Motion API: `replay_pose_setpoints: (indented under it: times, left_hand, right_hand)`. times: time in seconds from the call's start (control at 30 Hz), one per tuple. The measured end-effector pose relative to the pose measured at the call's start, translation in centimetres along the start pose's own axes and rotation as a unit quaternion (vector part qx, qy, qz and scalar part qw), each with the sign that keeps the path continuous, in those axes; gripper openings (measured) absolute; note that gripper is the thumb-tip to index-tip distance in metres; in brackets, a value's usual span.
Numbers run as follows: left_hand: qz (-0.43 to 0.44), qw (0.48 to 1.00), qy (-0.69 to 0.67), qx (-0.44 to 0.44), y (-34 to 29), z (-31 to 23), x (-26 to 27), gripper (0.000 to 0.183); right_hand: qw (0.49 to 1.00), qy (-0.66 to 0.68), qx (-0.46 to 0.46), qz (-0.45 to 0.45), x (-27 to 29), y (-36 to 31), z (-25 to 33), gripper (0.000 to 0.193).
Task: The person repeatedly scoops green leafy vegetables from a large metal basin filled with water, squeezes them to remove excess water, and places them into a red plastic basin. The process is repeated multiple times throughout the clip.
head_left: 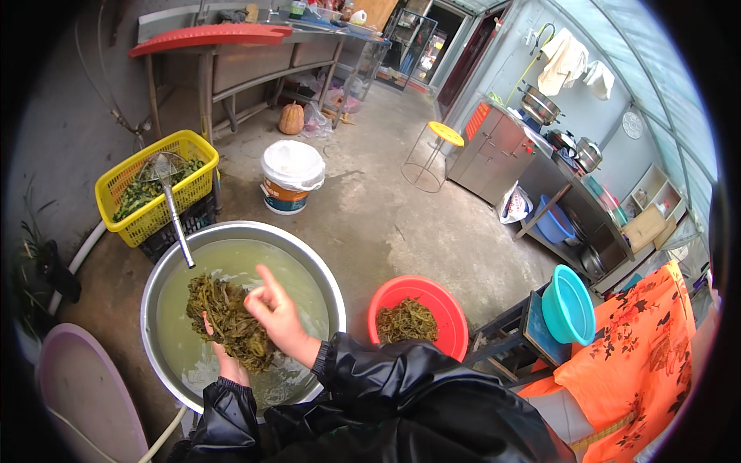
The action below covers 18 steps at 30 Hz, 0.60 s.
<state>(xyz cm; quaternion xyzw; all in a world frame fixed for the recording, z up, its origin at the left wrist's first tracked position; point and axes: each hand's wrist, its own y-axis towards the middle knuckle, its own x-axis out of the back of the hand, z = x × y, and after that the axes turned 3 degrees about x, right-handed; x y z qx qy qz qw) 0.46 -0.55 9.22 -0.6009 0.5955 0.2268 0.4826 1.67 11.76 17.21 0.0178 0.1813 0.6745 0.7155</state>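
Over a wide metal basin (337, 289) of cloudy greenish water (297, 270), my left hand (229, 364) cups a big clump of dark, wet leafy greens (224, 312) from below and the side. My right hand (282, 316) is at the clump's right edge, index finger stretched out and thumb apart; its other fingers are partly hidden. A metal-handled strainer (176, 212) slants from a yellow basket (154, 220) over the basin's rim. To the right, similar greens (407, 320) lie in a red basin (457, 316) on the floor.
Chopped greens (143, 193) fill part of the yellow basket. A lined white bucket (293, 174) stands beyond the basin, a yellow-topped stool (446, 133) farther off. At right, a teal basin (567, 305) rests by an orange cloth (633, 355). A purple lid-like disc (89, 393) leans at left.
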Motion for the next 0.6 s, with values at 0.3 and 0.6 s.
replay_pose_setpoints:
  times: [0.3,0.6]
  left_hand:
    - [0.009,0.995,0.043,-0.090,-2.2,-3.5,-3.8,0.065]
    - [0.159,0.979,0.024,-0.126,-0.1,-4.6,-2.3,0.068]
  right_hand:
    - [0.944,-0.214,-0.150,-0.200,0.4,1.1,-2.6,0.105]
    - [0.860,0.232,-0.449,0.069,0.9,-1.4,0.1,0.070]
